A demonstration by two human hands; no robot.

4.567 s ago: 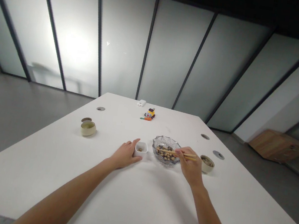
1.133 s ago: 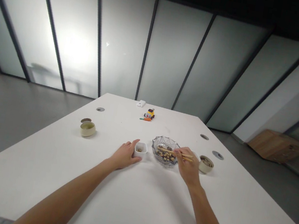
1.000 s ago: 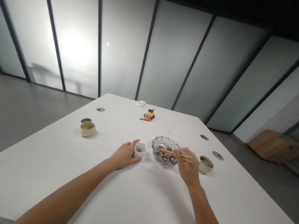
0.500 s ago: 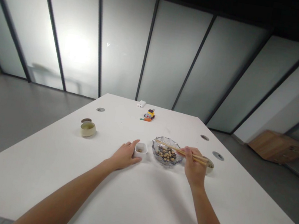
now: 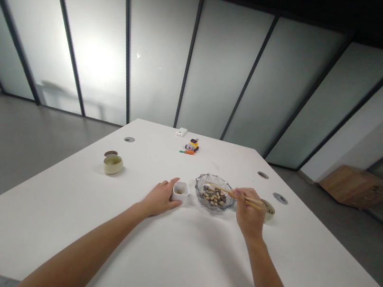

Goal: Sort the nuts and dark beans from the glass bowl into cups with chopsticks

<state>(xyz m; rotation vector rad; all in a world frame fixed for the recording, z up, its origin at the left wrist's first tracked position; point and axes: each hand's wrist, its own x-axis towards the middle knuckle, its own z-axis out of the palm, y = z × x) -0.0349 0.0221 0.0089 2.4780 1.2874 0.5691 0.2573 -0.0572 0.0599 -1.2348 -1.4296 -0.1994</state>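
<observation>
My left hand (image 5: 160, 198) is closed around the near and left sides of a small white square dish (image 5: 184, 199), thumb in front and fingers behind. A little brownish food lies at the bottom of that dish. In my right hand (image 5: 250, 214) is a pair of wooden chopsticks (image 5: 227, 192), held slantwise with the tips pointing left over a clear glass bowl (image 5: 199, 197). Pale and dark pieces (image 5: 214, 196), like nuts and seeds, lie in the bowl. Whether the tips touch any piece I cannot tell. Behind my right hand a pale round bowl (image 5: 269, 216) is partly hidden.
Everything stands on a white table (image 5: 167, 255). A pale green bowl (image 5: 113, 165) is on the left. Farther back are a yellow toy car (image 5: 193, 144), a toy carrot (image 5: 188, 152) and a white box-like device (image 5: 181, 132). Round cable holes (image 5: 280, 198) are set near the table's sides.
The chopstick tips have shifted slightly right within the glass bowl's area. My left hand keeps its hold on the small dish.
</observation>
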